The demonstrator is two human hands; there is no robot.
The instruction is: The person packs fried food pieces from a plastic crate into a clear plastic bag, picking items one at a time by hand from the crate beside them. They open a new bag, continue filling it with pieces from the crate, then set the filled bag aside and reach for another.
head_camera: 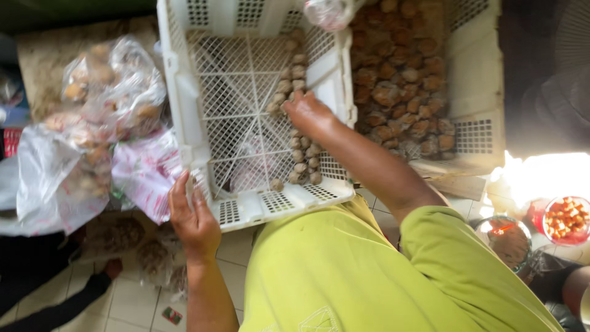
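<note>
The right hand (307, 114) reaches into a white perforated plastic crate (184, 110), fingers curled down onto a column of small pale round dough balls (299, 157) lined along the crate's right side; whether it pinches one or only presses on them cannot be told. The left hand (193, 218) grips the crate's near left corner, thumb on the rim. Only that one column and a few loose pieces are laid, so most of the mesh floor is bare and, judging by that, the filling is at an early stage. To the right, a second white crate (476, 86) is heaped with browner balls (399, 80). Clear plastic bags (110, 92) of similar pieces lie far left. Below is a pale tiled floor (132, 301), with a red tub (566, 220) of orange bits near right.
</note>
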